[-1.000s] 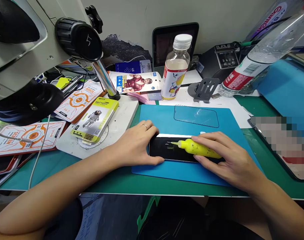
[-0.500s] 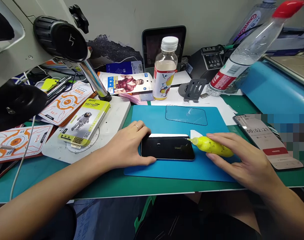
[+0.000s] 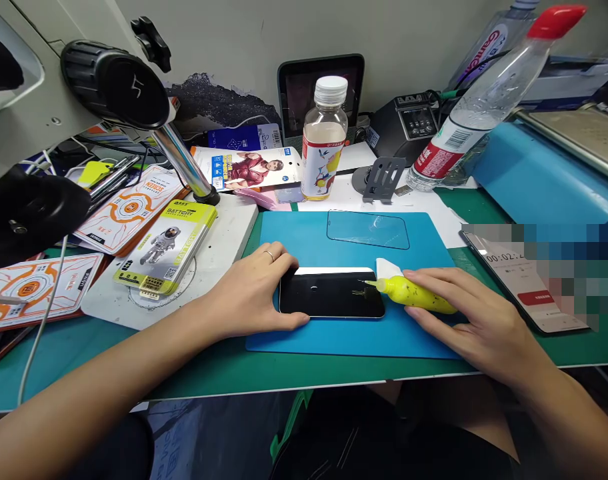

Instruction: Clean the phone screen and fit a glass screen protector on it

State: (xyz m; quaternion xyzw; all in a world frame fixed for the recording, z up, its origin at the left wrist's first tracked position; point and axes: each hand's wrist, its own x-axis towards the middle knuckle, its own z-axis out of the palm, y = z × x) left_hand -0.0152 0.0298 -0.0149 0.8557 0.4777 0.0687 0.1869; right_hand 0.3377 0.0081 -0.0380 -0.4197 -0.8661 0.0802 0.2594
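A black-screened smartphone (image 3: 331,295) lies flat on the blue mat (image 3: 304,343). At its left end my left hand (image 3: 261,290) grips it, thumb along the near edge and fingers at the far edge. My right hand (image 3: 477,320) holds a yellow squeeze bottle (image 3: 417,293) on its side. The bottle's thin nozzle points left, over the right part of the phone's screen; whether the tip touches the glass I cannot tell. Partly behind the bottle lies a white piece (image 3: 387,268). Farther back on the mat rests a clear, black-edged screen protector (image 3: 368,230).
A drink bottle (image 3: 325,143), a black phone stand (image 3: 384,180) and a red-capped bottle (image 3: 459,137) stand behind the mat. Another phone (image 3: 529,280) showing a timer lies at right. At left are a battery package (image 3: 167,247) and a microscope post (image 3: 187,163).
The nozzle tip has moved slightly left, farther over the phone's screen. My left hand keeps its grip on the phone. The whole view has shifted a little.
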